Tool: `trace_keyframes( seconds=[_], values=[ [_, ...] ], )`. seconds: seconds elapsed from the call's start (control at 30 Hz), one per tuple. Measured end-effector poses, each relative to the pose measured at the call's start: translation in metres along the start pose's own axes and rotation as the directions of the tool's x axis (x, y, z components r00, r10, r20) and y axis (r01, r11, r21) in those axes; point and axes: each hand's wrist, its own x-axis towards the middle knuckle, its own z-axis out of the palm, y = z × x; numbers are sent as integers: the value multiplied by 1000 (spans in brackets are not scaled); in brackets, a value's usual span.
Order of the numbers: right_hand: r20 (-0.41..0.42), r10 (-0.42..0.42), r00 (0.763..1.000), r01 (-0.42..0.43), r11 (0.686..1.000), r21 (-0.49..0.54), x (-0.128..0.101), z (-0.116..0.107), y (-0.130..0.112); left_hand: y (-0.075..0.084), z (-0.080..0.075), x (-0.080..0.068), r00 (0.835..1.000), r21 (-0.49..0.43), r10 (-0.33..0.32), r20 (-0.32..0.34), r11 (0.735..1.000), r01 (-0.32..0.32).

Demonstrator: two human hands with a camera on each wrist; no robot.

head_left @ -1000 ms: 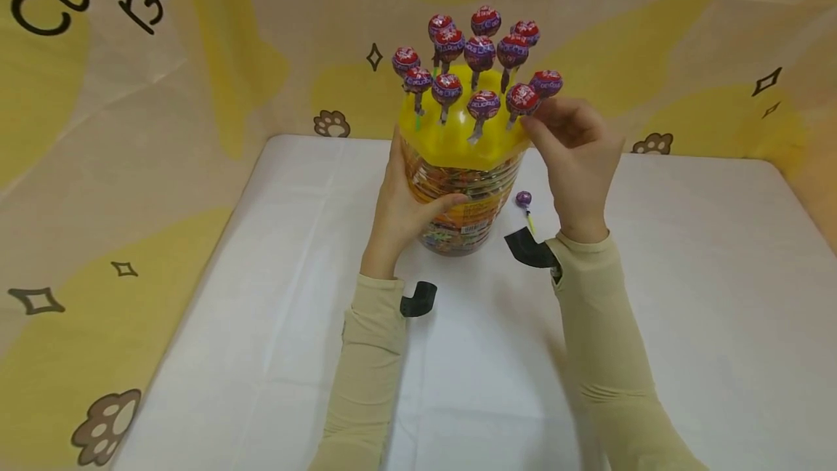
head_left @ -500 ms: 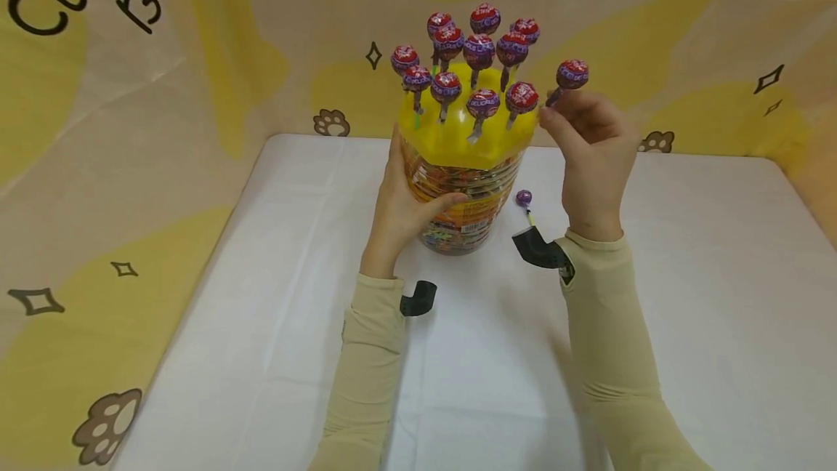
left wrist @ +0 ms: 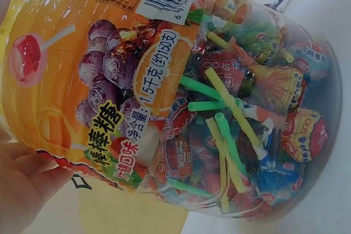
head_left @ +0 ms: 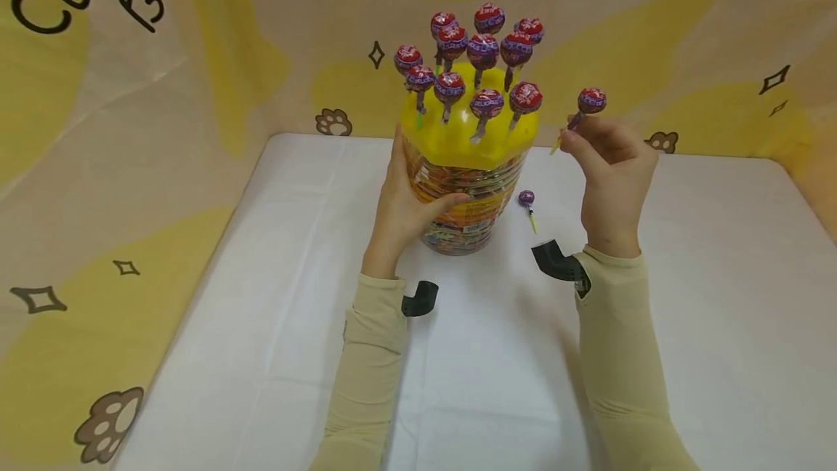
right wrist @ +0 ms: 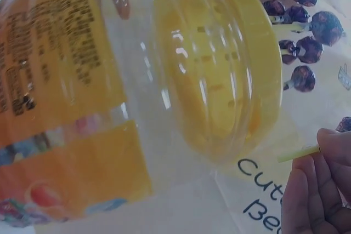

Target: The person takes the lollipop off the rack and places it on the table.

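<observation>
Left hand [head_left: 408, 209] wrapped the candy jar [head_left: 461, 220] from its left side, thumb across the front, forearm angled up from below. Jar stood on the white table [head_left: 484, 391], yellow lid [head_left: 428, 147] on top with lollipops [head_left: 483, 51] sticking up out of it. Right hand [head_left: 611, 180] was raised right of the lid, clear of it, thumb and fingertips pinching one held lollipop [head_left: 591, 101] by its stick, candy end up, free stick end slanting down toward jar side. Loose lollipop [head_left: 526, 198] lay on table just right of jar.
</observation>
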Motion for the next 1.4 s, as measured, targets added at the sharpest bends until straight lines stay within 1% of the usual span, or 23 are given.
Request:
trace_keyframes(
  seconds=[0.17,0.43,0.53,0.6,0.67,0.73,0.87,0.97,1.07,1.17,1.23,1.27,1.4],
  values=[
    [-11,47,999,-47,999,6,-3,-10,5,-1,0,0,1000,2,6,-3,1000,-6],
    [-34,64,997,-65,998,-27,-3,-20,8,-2,0,1,1000,-3,29,1,1000,-29],
    [-44,85,995,-87,995,-56,-4,-25,9,-1,1,1,999,-13,39,6,999,-39],
    [-37,119,992,-122,989,-88,-3,-29,9,-1,1,1,999,-19,49,5,999,-49],
    [-17,166,986,-167,975,-144,-2,-34,10,-1,1,0,999,-21,53,3,998,-53],
    [11,222,975,-215,954,-210,-1,-40,11,0,1,0,999,-18,54,2,998,-54],
    [54,329,943,-297,901,-315,1,-48,13,-1,0,1,999,-15,53,-1,998,-53],
    [67,386,920,-333,861,-384,4,-53,16,-1,0,1,999,-14,44,0,999,-44],
    [69,427,902,-343,804,-485,5,-59,21,-1,1,1,1000,-12,28,5,1000,-28],
    [65,465,883,-345,735,-583,7,-64,29,-1,1,1,1000,-15,26,9,1000,-26],
    [62,500,864,-356,692,-628,8,-68,36,-1,1,1,1000,-18,27,10,999,-27],
    [64,522,851,-365,674,-642,8,-71,40,-1,0,1,999,-17,30,10,999,-30],
    [67,600,797,-406,615,-676,11,-82,57,0,0,1,999,-14,36,10,999,-36]
  ],
)
